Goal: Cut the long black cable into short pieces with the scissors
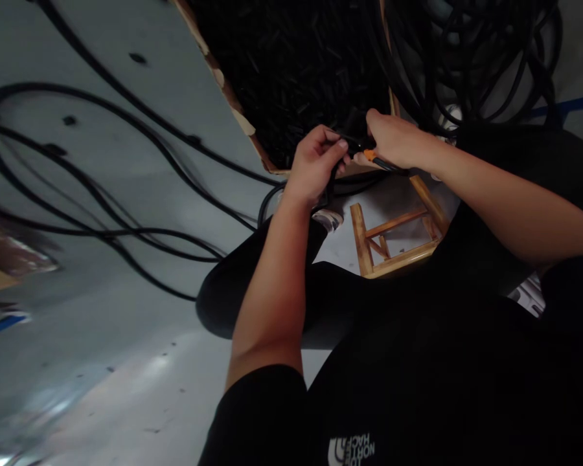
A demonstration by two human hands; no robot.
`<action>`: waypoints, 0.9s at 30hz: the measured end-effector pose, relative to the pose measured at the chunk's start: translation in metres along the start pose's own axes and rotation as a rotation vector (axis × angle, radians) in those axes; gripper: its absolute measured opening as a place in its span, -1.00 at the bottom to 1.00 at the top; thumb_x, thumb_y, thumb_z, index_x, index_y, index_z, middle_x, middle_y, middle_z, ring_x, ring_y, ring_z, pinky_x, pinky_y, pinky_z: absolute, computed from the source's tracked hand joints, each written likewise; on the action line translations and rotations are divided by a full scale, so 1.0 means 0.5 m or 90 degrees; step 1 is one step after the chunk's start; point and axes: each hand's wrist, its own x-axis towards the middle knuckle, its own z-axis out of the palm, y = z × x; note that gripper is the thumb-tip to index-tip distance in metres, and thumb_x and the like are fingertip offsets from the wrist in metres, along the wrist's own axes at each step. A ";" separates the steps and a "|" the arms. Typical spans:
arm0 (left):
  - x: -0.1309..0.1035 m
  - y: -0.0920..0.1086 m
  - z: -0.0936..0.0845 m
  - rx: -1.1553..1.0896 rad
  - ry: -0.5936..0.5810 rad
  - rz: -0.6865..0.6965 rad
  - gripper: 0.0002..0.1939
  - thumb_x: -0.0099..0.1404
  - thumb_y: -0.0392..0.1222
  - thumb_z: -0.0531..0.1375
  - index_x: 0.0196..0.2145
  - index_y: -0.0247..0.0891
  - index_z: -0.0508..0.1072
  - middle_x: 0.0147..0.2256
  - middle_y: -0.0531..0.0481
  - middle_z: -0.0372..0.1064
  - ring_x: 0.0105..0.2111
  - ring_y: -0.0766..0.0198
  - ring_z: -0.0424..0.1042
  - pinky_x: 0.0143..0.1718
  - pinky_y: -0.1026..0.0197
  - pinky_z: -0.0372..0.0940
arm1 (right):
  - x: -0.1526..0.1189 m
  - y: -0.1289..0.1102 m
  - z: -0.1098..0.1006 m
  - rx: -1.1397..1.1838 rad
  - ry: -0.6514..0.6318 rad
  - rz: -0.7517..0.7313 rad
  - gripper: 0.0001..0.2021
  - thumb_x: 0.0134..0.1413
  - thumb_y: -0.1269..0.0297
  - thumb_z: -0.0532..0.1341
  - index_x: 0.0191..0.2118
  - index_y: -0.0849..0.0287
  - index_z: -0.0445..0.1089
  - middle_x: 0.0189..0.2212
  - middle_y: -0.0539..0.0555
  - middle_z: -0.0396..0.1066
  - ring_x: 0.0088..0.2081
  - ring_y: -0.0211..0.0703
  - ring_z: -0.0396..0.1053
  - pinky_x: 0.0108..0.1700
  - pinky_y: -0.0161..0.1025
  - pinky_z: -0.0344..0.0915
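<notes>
My left hand (318, 162) is closed in a pinch on a black rubber hose (330, 188), which hangs below its fingers. Close beside it, my right hand (391, 139) grips hand cutters (370, 155) with orange and black handles. The jaws are too dark to make out, and they lie near the left fingertips. Both hands are over the near edge of a large cardboard box (245, 123) filled with short black cut pieces (291, 71).
Long black hoses (121, 103) loop across the grey floor at left. A tangled coil of hose (466, 52) lies at upper right. Under me is a wooden stool (398, 255). Small black scraps (137, 58) dot the floor. Blue tape (580, 103) marks the floor at right.
</notes>
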 end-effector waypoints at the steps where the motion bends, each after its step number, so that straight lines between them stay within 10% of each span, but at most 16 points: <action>1: -0.002 0.002 0.002 -0.001 -0.011 -0.002 -0.63 0.53 0.13 0.38 -0.21 -0.18 0.40 -0.42 0.06 0.36 -0.35 0.20 0.59 -0.28 0.24 0.42 | 0.000 0.000 0.004 0.009 -0.003 -0.002 -0.55 0.29 0.01 0.40 0.16 0.14 0.47 0.07 0.26 0.67 0.10 0.24 0.64 0.04 -0.06 0.48; 17: -0.034 0.119 -0.019 -0.101 -0.109 -0.183 -0.66 0.51 -0.02 0.41 -0.31 -0.27 0.45 -0.51 0.11 0.26 -0.66 0.50 0.12 -0.65 0.43 -0.03 | -0.014 0.001 0.005 0.038 0.000 -0.021 -0.74 0.16 0.25 0.41 -0.03 0.05 0.50 -0.03 0.20 0.67 0.02 0.25 0.62 -0.02 -0.01 0.47; 27: -0.028 0.076 -0.055 -0.173 -0.144 -0.250 -0.72 0.45 -0.08 0.43 -0.30 -0.29 0.51 -0.50 0.04 0.34 -0.64 0.46 0.20 -0.64 0.39 0.04 | -0.011 0.029 -0.041 -0.064 -0.023 -0.074 -0.79 0.12 0.32 0.36 -0.10 0.12 0.48 -0.11 0.25 0.65 -0.13 0.13 0.57 -0.21 -0.10 0.27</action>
